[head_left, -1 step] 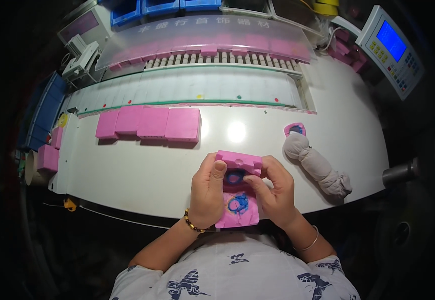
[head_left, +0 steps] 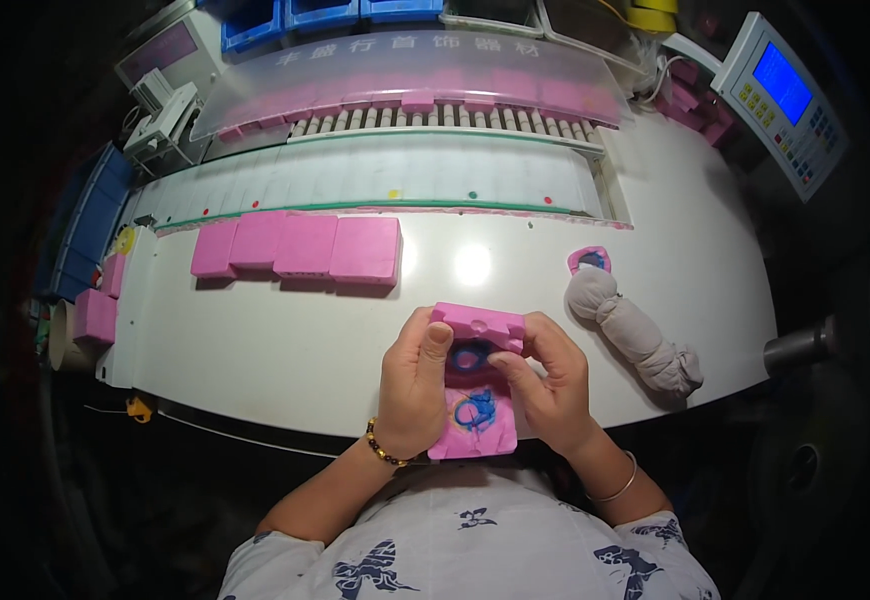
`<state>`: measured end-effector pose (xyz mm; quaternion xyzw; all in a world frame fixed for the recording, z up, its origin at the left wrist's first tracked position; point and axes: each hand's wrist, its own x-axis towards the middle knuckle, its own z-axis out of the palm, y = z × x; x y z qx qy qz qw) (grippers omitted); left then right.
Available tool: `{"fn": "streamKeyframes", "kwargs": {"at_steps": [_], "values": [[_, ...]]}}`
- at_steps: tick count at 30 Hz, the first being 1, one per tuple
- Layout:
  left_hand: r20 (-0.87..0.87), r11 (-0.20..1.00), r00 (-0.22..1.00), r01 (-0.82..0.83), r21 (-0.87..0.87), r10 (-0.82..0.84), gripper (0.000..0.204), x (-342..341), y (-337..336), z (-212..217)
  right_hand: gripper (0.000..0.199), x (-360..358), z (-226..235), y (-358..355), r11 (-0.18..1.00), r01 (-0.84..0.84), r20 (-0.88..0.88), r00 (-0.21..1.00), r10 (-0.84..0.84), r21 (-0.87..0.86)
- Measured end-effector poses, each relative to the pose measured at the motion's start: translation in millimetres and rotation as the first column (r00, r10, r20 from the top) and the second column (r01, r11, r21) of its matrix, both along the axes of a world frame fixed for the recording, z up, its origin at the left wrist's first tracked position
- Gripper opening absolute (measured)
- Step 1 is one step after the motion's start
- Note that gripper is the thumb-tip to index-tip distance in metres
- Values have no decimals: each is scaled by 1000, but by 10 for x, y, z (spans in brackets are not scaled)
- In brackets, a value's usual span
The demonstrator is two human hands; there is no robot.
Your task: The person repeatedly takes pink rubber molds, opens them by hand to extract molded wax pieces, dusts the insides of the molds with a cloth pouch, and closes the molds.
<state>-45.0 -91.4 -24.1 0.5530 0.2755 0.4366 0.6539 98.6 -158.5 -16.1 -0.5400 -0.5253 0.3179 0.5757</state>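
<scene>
Between my hands at the table's front edge is a pink rubber mold in two halves. Its upper half (head_left: pixel 477 324) stands tilted, with a dark blue ring shape (head_left: pixel 469 356) below its edge. The lower half (head_left: pixel 497 442) lies lower, with bright blue ring-shaped marks on its face. My left hand (head_left: pixel 417 385) is closed round the mold's left side, thumb on the upper half. My right hand (head_left: pixel 553 385) grips the right side, its thumb tip bent in beside the dark ring. Whether that thumb touches the ring, I cannot tell.
Several pink blocks (head_left: pixel 300 246) stand in a row at left. To the right lies a tied grey cloth bag (head_left: pixel 637 338) by a small pink-and-blue piece (head_left: pixel 590 260). A white belt (head_left: pixel 375 168) and rollers (head_left: pixel 445 117) run across behind. A control panel (head_left: pixel 785 105) stands at far right.
The colored dots on the belt have shifted slightly left. The mold's lower half has tipped a little downward and left. My hands keep nearly the same grip.
</scene>
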Motion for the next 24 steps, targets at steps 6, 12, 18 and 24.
{"fn": "streamKeyframes", "kwargs": {"at_steps": [6,12,18,24], "values": [[-2,999,999,38,36,-38,43,-26,10,7,17,155,20,4,970,-237,-400,895,196,-55],[-21,991,998,-67,-113,66,46,-94,198,16,14,761,453,272,995,95,215,972,-96,18],[18,965,999,-22,-261,28,50,-178,315,-18,30,1541,415,328,993,-58,797,593,118,-104],[54,943,998,45,-329,-29,51,-176,316,-123,31,1646,289,313,962,-128,720,641,266,-241]]}}
